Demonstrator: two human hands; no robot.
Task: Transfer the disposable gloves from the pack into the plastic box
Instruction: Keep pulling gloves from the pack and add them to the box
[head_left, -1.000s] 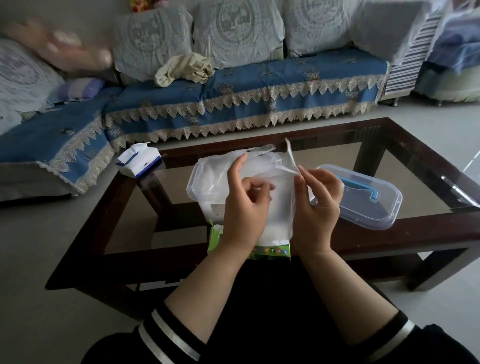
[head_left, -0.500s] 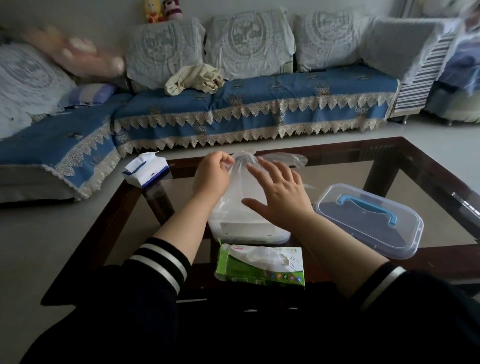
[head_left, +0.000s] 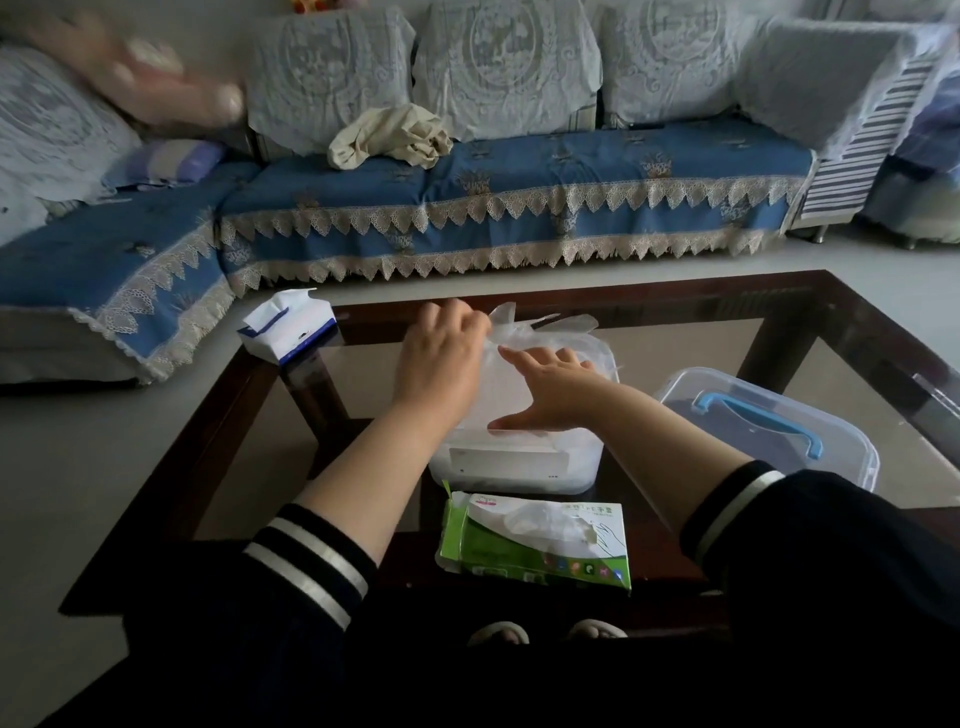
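The left hand (head_left: 441, 358) pinches a clear glove (head_left: 540, 332) at the far edge of the open plastic box (head_left: 514, 467), while the right hand (head_left: 550, 395) lies flat, fingers straight and spread, pressing the glove down over the box's top without grasping it. The green pack (head_left: 535, 545) lies on the glass table (head_left: 779, 322) just in front of the box, more gloves showing through its torn window. The box's lid (head_left: 769, 431) with a blue handle rests to the right, and a tissue pack (head_left: 285, 327) sits at the far left corner.
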